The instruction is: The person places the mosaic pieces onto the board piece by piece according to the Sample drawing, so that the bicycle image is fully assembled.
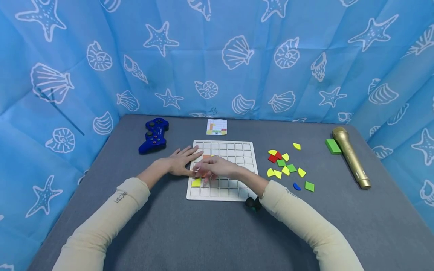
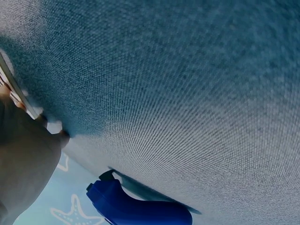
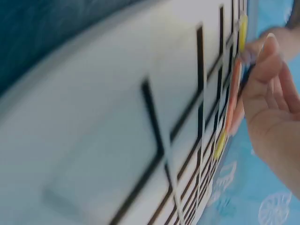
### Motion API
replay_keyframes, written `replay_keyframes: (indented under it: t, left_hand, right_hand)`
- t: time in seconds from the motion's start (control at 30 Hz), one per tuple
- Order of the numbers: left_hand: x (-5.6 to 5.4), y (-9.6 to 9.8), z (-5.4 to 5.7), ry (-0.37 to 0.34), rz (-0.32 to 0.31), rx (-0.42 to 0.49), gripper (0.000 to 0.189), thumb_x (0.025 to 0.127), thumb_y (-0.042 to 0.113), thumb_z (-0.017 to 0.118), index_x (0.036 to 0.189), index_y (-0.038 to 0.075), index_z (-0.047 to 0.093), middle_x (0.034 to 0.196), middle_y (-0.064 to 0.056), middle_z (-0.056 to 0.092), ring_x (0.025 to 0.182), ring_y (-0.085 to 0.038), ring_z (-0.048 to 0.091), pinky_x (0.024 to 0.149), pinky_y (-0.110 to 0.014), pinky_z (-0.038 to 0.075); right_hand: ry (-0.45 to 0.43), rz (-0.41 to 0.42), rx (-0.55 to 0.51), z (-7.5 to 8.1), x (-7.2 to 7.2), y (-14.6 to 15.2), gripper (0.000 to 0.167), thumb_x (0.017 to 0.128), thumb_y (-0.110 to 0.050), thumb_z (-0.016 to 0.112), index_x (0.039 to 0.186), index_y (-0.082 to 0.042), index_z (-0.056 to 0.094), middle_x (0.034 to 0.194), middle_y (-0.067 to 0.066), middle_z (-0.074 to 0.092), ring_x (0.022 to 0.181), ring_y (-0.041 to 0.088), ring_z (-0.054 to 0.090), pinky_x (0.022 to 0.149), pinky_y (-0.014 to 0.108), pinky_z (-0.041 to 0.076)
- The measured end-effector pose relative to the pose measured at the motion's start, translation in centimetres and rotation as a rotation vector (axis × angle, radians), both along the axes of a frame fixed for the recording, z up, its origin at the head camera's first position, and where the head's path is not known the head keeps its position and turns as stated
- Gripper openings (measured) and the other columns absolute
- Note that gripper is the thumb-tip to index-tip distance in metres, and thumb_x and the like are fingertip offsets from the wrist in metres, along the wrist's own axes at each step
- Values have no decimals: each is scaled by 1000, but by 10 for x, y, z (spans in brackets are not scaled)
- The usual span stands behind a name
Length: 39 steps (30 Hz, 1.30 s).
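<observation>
A white grid board (image 1: 234, 180) lies on the grey table. My left hand (image 1: 179, 161) rests at its left edge, fingers spread and reaching onto the squares. Over the left columns hovers my right hand (image 1: 218, 167), its fingers loosely bent and nothing visible between them. Beneath it, partly hidden, orange pieces (image 1: 206, 156) sit in the grid. A yellow tile (image 1: 196, 183) fills a square near the lower left corner. From the right wrist, the orange pieces (image 3: 232, 98) show close beside the fingers, with yellow at either end.
Right of the board lie loose yellow, red and green pieces (image 1: 281, 163) and a blue one (image 1: 297, 186). Farther right are a green block (image 1: 333, 146) and a gold microphone (image 1: 352, 160). A blue game controller (image 1: 155, 136) lies back left; a printed pattern card (image 1: 216, 127) lies behind the board.
</observation>
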<state>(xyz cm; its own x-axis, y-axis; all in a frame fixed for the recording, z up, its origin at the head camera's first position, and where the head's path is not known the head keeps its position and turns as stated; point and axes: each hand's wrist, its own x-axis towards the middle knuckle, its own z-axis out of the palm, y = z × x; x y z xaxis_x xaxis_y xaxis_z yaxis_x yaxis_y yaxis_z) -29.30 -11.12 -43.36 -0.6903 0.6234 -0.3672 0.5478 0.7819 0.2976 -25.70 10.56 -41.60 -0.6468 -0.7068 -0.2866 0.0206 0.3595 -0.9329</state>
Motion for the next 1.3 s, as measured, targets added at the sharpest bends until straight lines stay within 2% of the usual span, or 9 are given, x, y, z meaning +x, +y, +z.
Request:
replay_keyframes:
  t: [0.2, 0.47, 0.63, 0.83, 1.07, 1.3]
  left_hand:
    - [-1, 0, -3, -3, 28, -4, 97, 83, 73, 50, 155, 25, 6, 159, -2, -5, 144, -28, -7, 111, -54, -3]
    - [-2, -2, -5, 4, 17, -8, 98, 82, 75, 47, 155, 25, 5, 159, -2, -5, 144, -27, -6, 111, -54, -1]
    - [-1, -1, -4, -9, 14, -2, 97, 83, 73, 49, 155, 26, 5, 159, -2, -6, 144, -27, -7, 111, -54, -2]
    - [-2, -1, -3, -16, 11, 7, 97, 83, 72, 51, 155, 25, 5, 159, -2, -5, 144, -27, -7, 111, -54, -2]
    - [-2, -1, -2, -14, 12, -2, 97, 83, 72, 50, 155, 26, 4, 159, -2, -6, 144, -27, -7, 111, -54, -1]
    - [-2, 0, 0, -26, 24, -3, 96, 84, 71, 51, 155, 26, 5, 159, -2, -5, 144, -27, -7, 111, -54, -3]
  right_hand:
    - [-156, -84, -83, 8, -6, 35, 45, 104, -32, 40, 132, 1, 51, 116, 21, 59, 86, 23, 63, 86, 44, 49]
    - [-215, -229, -118, 10, -6, 89, 51, 104, -33, 42, 139, 4, 41, 124, 30, 51, 85, 18, 62, 86, 35, 49]
    - [-229, -299, -130, 6, 0, 119, 55, 104, -32, 42, 140, 8, 36, 121, 26, 55, 86, 18, 62, 89, 36, 48]
    - [-225, -344, -174, 4, 8, 152, 59, 104, -34, 40, 141, 11, 30, 117, 21, 57, 91, 19, 61, 96, 43, 43]
    - [-225, -413, -196, 6, 15, 185, 63, 104, -36, 38, 144, 11, 26, 124, 25, 53, 114, 28, 57, 100, 42, 40]
    - [-191, -459, -153, 9, 22, 207, 65, 104, -38, 37, 142, 14, 26, 131, 26, 49, 119, 28, 53, 100, 38, 39]
